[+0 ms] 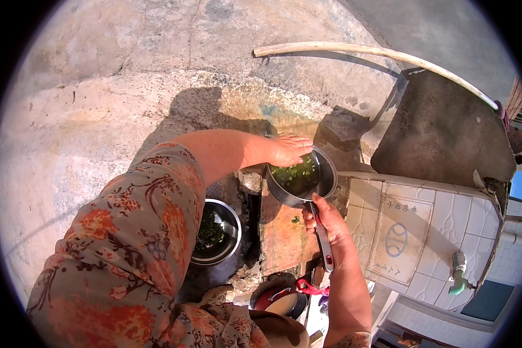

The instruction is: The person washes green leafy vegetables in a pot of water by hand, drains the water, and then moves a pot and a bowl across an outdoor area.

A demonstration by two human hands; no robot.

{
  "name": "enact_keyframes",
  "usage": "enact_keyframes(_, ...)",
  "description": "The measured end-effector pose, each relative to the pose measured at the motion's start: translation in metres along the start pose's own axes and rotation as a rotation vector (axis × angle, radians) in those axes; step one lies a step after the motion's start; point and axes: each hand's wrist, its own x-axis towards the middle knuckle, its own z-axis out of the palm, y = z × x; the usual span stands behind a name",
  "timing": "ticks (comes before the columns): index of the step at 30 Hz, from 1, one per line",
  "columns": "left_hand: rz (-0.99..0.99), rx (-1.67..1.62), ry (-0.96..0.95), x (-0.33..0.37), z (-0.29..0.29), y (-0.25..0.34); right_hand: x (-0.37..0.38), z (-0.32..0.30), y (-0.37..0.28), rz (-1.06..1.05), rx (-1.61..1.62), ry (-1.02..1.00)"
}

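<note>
A metal saucepan [332,177] stands out in front of me, holding chopped greens [296,174] in greenish liquid. My right hand [329,223] is closed around its dark long handle [325,246], thumb on top near the pan. My left hand [291,151] lies across the far left part of the pan's rim, fingers stretched out and close together, palm down. It holds nothing that I can see. To the left, partly behind my sleeve, a steel bowl [233,223] contains dark green leaves [210,232].
A tiled block [359,203] with a green tap [459,284] stands at right. Beyond it, a pale pole [342,47] stretches over the concrete ground [98,116]. A stone [342,127] sits past the pan. Near my body is a red-and-dark container [269,298].
</note>
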Motion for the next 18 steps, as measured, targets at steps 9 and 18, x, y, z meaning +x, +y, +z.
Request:
enact_keyframes(9, 0.002, 0.008, 0.017, -0.0012, 0.0014, 0.0008, -0.0013, 0.0019, -0.0009, 0.006, 0.008, 0.017)
enact_keyframes(18, -0.009, 0.012, 0.001, -0.0018, 0.0006, 0.0023, 0.0033, -0.0017, 0.0031, 0.008, 0.004, 0.007)
